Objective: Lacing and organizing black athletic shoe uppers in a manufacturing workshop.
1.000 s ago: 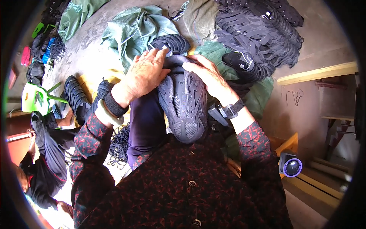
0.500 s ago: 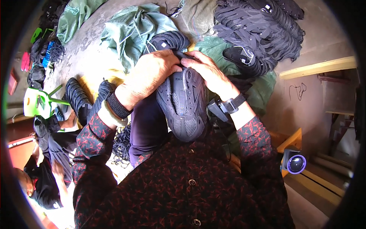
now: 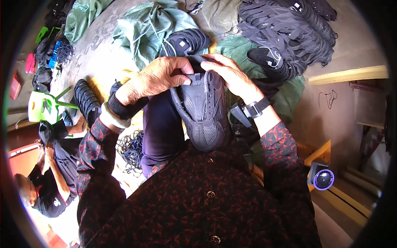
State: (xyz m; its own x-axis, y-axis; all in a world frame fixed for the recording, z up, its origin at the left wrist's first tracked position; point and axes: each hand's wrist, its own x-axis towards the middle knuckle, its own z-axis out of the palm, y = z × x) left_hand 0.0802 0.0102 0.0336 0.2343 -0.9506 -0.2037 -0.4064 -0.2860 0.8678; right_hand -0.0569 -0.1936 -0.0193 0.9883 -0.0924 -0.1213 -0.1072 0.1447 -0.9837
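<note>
A black shoe upper [image 3: 210,113] with a mesh toe and bare eyelets rests toe-down against my front. At its opening my left hand [image 3: 163,76] has thumb and fingers curled around the edge beside the tongue [image 3: 197,84]. On the opposite side of the collar lies my right hand [image 3: 227,76], its thumb at the inner rim and its fingers behind the shoe's heel part. Both hands grip the shoe. Part of the right fingers is hidden behind it.
Stacked black shoe parts [image 3: 285,37] fill the far right, with another stack [image 3: 186,42] beyond my hands. Green sacking [image 3: 144,31] lies behind. Black laces [image 3: 131,151] are heaped left of my knee. A person [image 3: 49,186] sits at far left near a green stool [image 3: 41,107].
My left hand has shifted from the collar's far end down to the left edge near the tongue. The shoe has turned slightly, and its opening shows wider.
</note>
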